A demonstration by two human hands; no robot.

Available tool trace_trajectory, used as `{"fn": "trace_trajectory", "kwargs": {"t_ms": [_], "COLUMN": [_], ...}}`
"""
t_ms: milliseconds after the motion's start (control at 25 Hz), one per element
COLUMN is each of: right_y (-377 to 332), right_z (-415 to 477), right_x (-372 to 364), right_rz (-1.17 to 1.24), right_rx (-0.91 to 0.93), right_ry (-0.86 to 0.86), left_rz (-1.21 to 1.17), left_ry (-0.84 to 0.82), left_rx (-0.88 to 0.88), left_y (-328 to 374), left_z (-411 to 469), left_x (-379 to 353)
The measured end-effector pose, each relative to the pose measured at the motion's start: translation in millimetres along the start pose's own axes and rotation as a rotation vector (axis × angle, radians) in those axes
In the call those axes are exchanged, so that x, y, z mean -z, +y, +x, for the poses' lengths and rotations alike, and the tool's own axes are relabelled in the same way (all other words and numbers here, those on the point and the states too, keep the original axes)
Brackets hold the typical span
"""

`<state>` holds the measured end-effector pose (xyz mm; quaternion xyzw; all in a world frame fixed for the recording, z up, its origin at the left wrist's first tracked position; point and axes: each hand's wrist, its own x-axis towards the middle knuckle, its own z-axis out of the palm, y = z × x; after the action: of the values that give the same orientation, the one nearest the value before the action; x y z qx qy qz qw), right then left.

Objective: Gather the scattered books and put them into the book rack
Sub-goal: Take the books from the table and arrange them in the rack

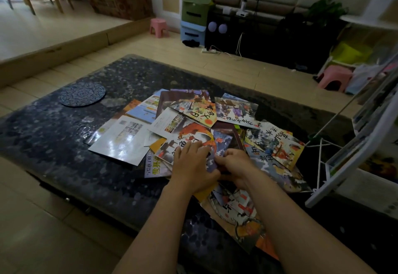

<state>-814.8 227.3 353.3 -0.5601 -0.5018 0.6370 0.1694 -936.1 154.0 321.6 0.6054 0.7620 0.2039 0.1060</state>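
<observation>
Left hand (pixel 192 164) flat, right hand (pixel 235 164) curled

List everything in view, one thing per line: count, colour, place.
books: a dozen or more, overlapping so no exact count; colourful covers; strewn over the table's middle and near right
fish-cover book: one, orange and blue, on top of the pile
book rack: one, white, right of the table, some books already in it
table: one, dark speckled, centre
round mat: one, dark blue patterned, table's far left
stools: two, pink, on the floor, far centre and far right
storage boxes: two, green on blue, by the far wall
power strip: one, white, on the floor
left hand: flat on the fish-cover book
right hand: fingers curled at that book's near edge
</observation>
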Motion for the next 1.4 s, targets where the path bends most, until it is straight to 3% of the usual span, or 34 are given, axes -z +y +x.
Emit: {"fn": "trace_trajectory", "kwargs": {"t_ms": [160, 440, 760, 960, 1120, 1240, 1400], "right_y": [4, 8, 8, 16, 19, 17, 11], "right_z": [2, 5, -5, -11, -18, -26, -41], "right_x": [2, 2, 16, 30, 43, 52, 69], "right_rz": [0.023, 0.148, 0.205, 0.247, 0.344, 0.425, 0.437], "right_rx": [0.002, 0.002, 0.084, 0.090, 0.086, 0.083, 0.108], "right_ry": [-0.003, 0.032, 0.113, 0.145, 0.146, 0.151, 0.179], "left_rz": [-0.033, -0.163, -0.366, -0.637, -1.190, -1.566, -1.629], "left_ry": [0.122, 0.358, 0.517, 0.534, 0.513, 0.375, 0.248], "left_rx": [0.017, 0.312, 0.367, 0.389, 0.548, 0.553, 0.444], "left_y": [-4, -18, -17, -6, 7, 25, 49], "left_z": [2, 5, 13, 15, 16, 14, 6], "left_x": [0, 13, 11, 14, 26, 34, 37]}}
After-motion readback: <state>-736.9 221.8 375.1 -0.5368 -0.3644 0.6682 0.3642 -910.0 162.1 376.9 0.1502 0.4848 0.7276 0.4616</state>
